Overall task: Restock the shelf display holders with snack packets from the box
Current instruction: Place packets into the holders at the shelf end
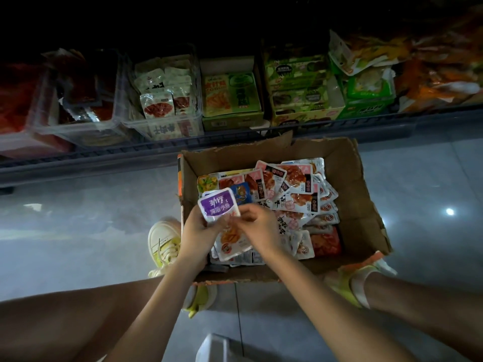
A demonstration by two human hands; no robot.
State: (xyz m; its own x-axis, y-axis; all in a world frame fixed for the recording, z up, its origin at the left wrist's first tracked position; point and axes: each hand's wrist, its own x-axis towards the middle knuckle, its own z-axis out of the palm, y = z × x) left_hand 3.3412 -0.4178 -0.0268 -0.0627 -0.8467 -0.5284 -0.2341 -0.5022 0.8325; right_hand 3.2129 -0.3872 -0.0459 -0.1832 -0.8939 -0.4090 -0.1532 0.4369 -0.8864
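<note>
**Q:** What do the hands hold, and where?

**A:** Both hands meet over the near left corner of an open cardboard box (pixel 360 205) on the floor. The left hand (pixel 197 226) grips the lower left edge of a purple snack packet (pixel 218 205), fingers curled round it. The right hand (pixel 257 223) pinches its lower right corner. An orange packet (pixel 231 239) shows just beneath. I cannot tell whether it is held too or lies in the box.

**Q:** How should this step go well?

**A:** Probably by sorting by kind first. The box holds mixed packets, mostly a pink-and-red pile (pixel 295 184) toward the right. Square up matching packets into a small stack, faces one way, before lifting. Then find the matching holder. On the shelf beyond, a clear plastic bin (pixel 162 125) holds white-and-red packets, with green display cartons (pixel 232 95) to its right. No purple stock is visible there, so check the dark ends of the shelf first.
</note>
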